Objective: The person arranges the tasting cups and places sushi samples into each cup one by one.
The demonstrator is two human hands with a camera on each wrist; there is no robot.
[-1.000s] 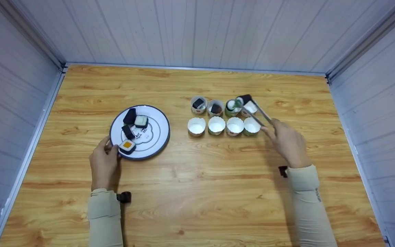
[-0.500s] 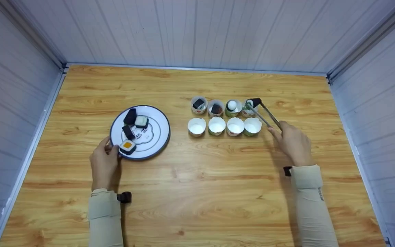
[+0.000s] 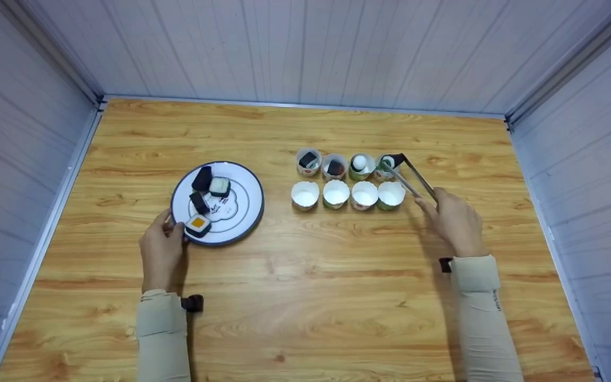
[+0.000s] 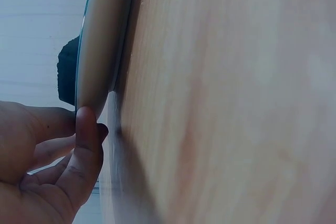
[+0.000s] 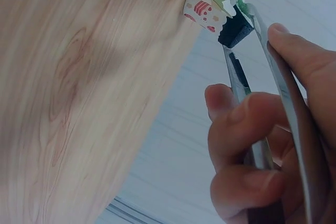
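My left hand [image 3: 161, 250] pinches the near left rim of a white plate [image 3: 244, 215] with a blue edge. Several sushi pieces lie on the plate, among them one with an orange centre [image 3: 198, 223]. In my right hand [image 3: 455, 220] I hold metal tongs [image 3: 421, 175]. Between the tongs' tips is a dark-wrapped sushi piece [image 5: 236, 28] with a white and green end, at the mouth of the back-row paper cup [image 3: 385, 174] farthest right. How deep it sits in the cup cannot be told.
Paper cups stand in two rows. The other back-row cups hold a dark piece [image 3: 308, 158], a dark and reddish piece [image 3: 335, 168] and a piece with a white ball [image 3: 359, 162]. White insides show in the front-row cups [image 3: 305, 196]. Pale panels [image 3: 300, 53] wall the table.
The tongs have carried the sushi piece rightward from over the third back cup to the rightmost one, then lower. My left hand and the plate stay nearly in place.
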